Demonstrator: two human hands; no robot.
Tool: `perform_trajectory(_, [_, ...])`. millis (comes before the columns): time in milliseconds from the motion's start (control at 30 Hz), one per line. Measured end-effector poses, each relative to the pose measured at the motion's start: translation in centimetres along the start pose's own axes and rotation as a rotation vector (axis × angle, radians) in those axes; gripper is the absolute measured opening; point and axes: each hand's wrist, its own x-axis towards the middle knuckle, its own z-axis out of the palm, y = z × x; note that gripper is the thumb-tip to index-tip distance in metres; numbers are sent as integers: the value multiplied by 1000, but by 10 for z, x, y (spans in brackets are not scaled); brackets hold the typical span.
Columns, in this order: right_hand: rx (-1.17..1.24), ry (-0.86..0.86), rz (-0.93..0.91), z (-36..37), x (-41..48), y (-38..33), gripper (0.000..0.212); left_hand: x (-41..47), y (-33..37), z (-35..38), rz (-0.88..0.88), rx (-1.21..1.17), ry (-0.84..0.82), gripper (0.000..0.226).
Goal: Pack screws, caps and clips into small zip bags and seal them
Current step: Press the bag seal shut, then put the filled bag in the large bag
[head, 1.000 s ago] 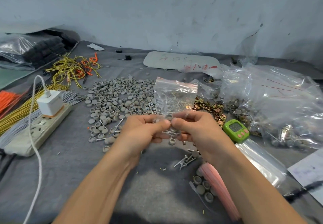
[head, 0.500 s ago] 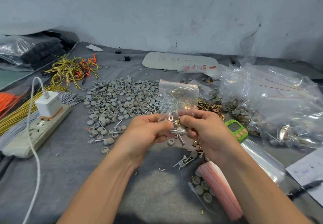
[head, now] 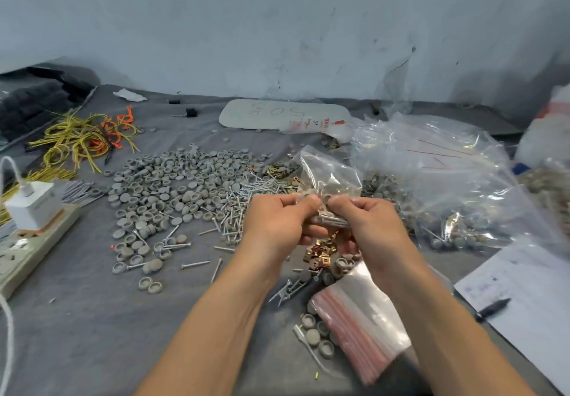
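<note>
A small clear zip bag point(head: 331, 176) stands up between my two hands at the centre of the table. My left hand point(head: 276, 221) and my right hand point(head: 368, 222) both pinch its lower part, and screws, gold clips and grey caps show under my fingers. Grey caps point(head: 172, 192) lie in a wide heap to the left. Loose screws point(head: 231, 213) spread just left of my left hand. Gold clips point(head: 322, 252) sit below my hands. A stack of empty zip bags with red strips point(head: 357, 324) lies under my right forearm.
A big clear bag of filled packets point(head: 447, 179) takes up the right side. A power strip with a white charger point(head: 30, 226) lies at the left edge. Yellow and orange wire ties point(head: 83, 136) lie at the back left. Paper and a pen point(head: 518, 287) lie at the right.
The view has shifted left, so hands and bag sit further right in frame. The bag has tipped to the right. The green timer is no longer visible.
</note>
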Motion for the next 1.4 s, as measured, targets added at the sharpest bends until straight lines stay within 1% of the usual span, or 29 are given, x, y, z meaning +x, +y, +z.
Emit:
perform_trajectory(100, [46, 131, -27, -28, 0, -1, 21, 0, 2, 29, 76, 178, 8, 20])
perform_trajectory(133, [80, 166, -26, -37, 0, -2, 18, 1, 3, 38, 79, 167, -24, 14])
perform_trajectory(167, [122, 194, -22, -47, 0, -2, 16, 0, 5, 46, 63, 86, -86, 4])
perform_trajectory(200, [167, 224, -7, -58, 1, -2, 14, -1, 7, 53, 40, -8, -160, 13])
perform_trajectory(233, [213, 261, 15, -69, 3, -1, 12, -1, 8, 58, 13, -95, -237, 33])
perform_trajectory(267, [221, 315, 35, -81, 6, 0, 13, 0, 7, 61, 9, -118, -293, 51])
perform_trajectory(300, [115, 387, 50, -93, 11, 2, 23, -1, 6, 62, 22, -83, -324, 63])
perform_trajectory(333, [-119, 465, 71, -105, 14, 5, 39, -1, 4, 62, 56, -24, -337, 67])
perform_trajectory(367, [-389, 537, 94, -115, 15, 7, 54, -2, 2, 63, 95, 41, -325, 65])
perform_trajectory(400, [-593, 591, 91, -124, 15, 9, 65, -3, 0, 64, 138, 98, -294, 59])
perform_trajectory(433, [-687, 622, 75, -129, 13, 8, 69, -5, -2, 65, 175, 144, -267, 53])
perform_trajectory(467, [-711, 639, 51, -132, 11, 8, 71, -7, -5, 67, 204, 183, -255, 47])
perform_trajectory(567, [-744, 687, -113, -133, 7, 12, 65, -11, -14, 74, 257, 328, -254, 31])
perform_trajectory(633, [-726, 677, -262, -129, 3, 12, 52, -14, -21, 76, 269, 490, -253, 34])
perform_trajectory(700, [-749, 600, -303, -124, 4, 16, 35, -19, -28, 76, 261, 660, -260, 34])
perform_trajectory(767, [-934, 465, -193, -123, 6, 21, 31, -24, -33, 75, 267, 844, -267, 28])
perform_trajectory(833, [-1067, 337, 3, -129, 6, 25, 44, -29, -36, 72, 272, 978, -292, 17])
perform_trajectory(900, [-1085, 301, 92, -137, 6, 28, 58, -33, -38, 68, 260, 1031, -353, 13])
perform_trajectory(967, [-1048, 385, 50, -142, 5, 27, 66, -36, -36, 63, 248, 1063, -435, 28])
perform_trajectory(1033, [-957, 558, -138, -143, 4, 24, 67, -39, -32, 58, 240, 1130, -534, 53])
perform_trajectory(1067, [-887, 606, -242, -143, 4, 24, 65, -40, -30, 56, 230, 1158, -577, 64])
perform_trajectory(1100, [-812, 582, -293, -142, 3, 24, 63, -42, -28, 53, 218, 1175, -610, 72])
perform_trajectory(1133, [-773, 492, -278, -140, 2, 23, 61, -43, -26, 51, 211, 1185, -634, 78])
perform_trajectory(1167, [-803, 374, -199, -137, 1, 25, 60, -44, -26, 50, 210, 1194, -650, 82])
perform_trajectory(1200, [-883, 256, -116, -132, 0, 28, 60, -44, -26, 49, 211, 1205, -661, 85])
perform_trajectory(1233, [-956, 193, -76, -129, 0, 30, 60, -45, -26, 49, 213, 1212, -664, 87])
perform_trajectory(1267, [-963, 195, -69, -126, 1, 30, 58, -45, -26, 50, 212, 1216, -659, 88])
perform_trajectory(1367, [-689, 361, -218, -119, -2, 18, 44, -44, -28, 53, 221, 1217, -615, 80])
perform_trajectory(1400, [-635, 383, -261, -116, -5, 15, 42, -43, -29, 54, 232, 1213, -602, 74])
